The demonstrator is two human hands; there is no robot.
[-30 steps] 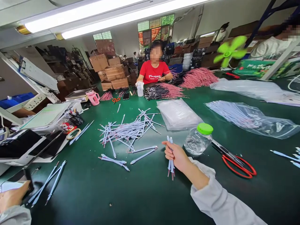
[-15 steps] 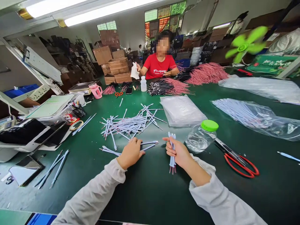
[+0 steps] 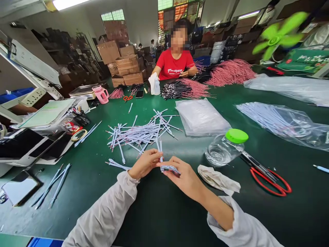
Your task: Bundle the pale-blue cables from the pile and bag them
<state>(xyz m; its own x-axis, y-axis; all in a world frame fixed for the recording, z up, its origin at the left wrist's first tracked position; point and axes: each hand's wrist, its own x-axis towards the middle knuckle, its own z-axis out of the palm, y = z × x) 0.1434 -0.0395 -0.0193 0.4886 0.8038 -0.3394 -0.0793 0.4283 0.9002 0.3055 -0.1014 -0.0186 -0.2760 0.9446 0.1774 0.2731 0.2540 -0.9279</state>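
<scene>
We find the green surface (image 3: 156, 216) carrying all the work; being flat, it lets the pile of pale strips (image 3: 144, 134) lie loose just beyond the hands, in easy reach by our judgement. The lidded jar (image 3: 221, 152) and crumpled cloth (image 3: 218, 180) sit to the right, apart from that pile. The right hand (image 3: 186, 176) is closed around a bundle (image 3: 169, 168), presumably keeping it together. The left hand (image 3: 146, 164) has a narrow grip, fingertips pinching at least 1 upright strip (image 3: 161, 151) beside the bundle; whether the 2 touch, we cannot tell.
</scene>
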